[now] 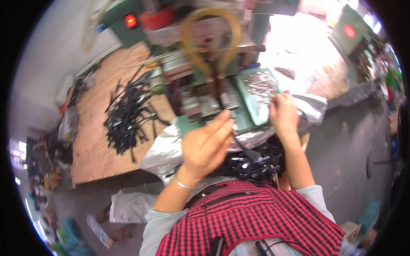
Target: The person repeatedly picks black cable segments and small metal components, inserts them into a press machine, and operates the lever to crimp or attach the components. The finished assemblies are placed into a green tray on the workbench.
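My left hand (206, 147) is at the front of a green bench machine (237, 68), fingers pinched on a black strap (244, 148). The strap's far end reaches the metal work area (209, 104) under the machine's head; its near end hangs toward my lap. My right hand (283, 114) is curled at the right edge of a green tray (255, 112). Small shiny metal pieces (260, 84) lie in that tray. Whatever the right fingers hold, if anything, is hidden. More black straps (252, 164) lie in my lap on silvery sheeting (164, 151).
A heap of black straps (130, 115) covers part of the wooden tabletop (92, 149) on the left. A yellow tube (185, 32) loops above the work area. Another green machine (348, 38) stands far right. A white sack (130, 207) lies on the floor.
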`<state>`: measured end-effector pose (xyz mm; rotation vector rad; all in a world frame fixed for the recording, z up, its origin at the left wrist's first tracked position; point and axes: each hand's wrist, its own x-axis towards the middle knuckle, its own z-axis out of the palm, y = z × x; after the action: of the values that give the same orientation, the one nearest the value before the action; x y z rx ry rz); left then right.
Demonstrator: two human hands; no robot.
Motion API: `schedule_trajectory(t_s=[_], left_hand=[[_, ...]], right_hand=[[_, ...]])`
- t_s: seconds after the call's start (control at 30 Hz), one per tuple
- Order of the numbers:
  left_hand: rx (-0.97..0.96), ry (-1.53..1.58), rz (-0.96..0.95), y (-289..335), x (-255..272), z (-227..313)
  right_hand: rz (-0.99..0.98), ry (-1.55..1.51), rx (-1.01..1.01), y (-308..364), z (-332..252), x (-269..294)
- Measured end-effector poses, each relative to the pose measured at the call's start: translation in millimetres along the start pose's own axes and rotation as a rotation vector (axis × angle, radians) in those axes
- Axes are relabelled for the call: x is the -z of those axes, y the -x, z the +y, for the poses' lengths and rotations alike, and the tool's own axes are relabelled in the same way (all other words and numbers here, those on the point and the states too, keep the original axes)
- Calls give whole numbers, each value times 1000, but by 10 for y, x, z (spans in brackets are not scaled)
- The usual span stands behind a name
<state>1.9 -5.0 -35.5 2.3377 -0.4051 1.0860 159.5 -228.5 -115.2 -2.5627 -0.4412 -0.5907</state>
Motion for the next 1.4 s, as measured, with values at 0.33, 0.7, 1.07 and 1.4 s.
schedule_trajectory(t_s=[0.33, 0.7, 1.07, 1.4], left_hand=[[307, -733, 415, 314, 1380, -406], [457, -876, -18, 1043, 826, -1941], [863, -148, 175, 852, 883, -1220], [846, 220, 348, 909, 336, -1160]], right_hand=[[122, -515, -72, 62, -119, 138], [176, -391, 16, 155, -33, 30], [155, -625, -162, 389, -144, 545], [71, -1107, 44, -229, -1290, 154]])
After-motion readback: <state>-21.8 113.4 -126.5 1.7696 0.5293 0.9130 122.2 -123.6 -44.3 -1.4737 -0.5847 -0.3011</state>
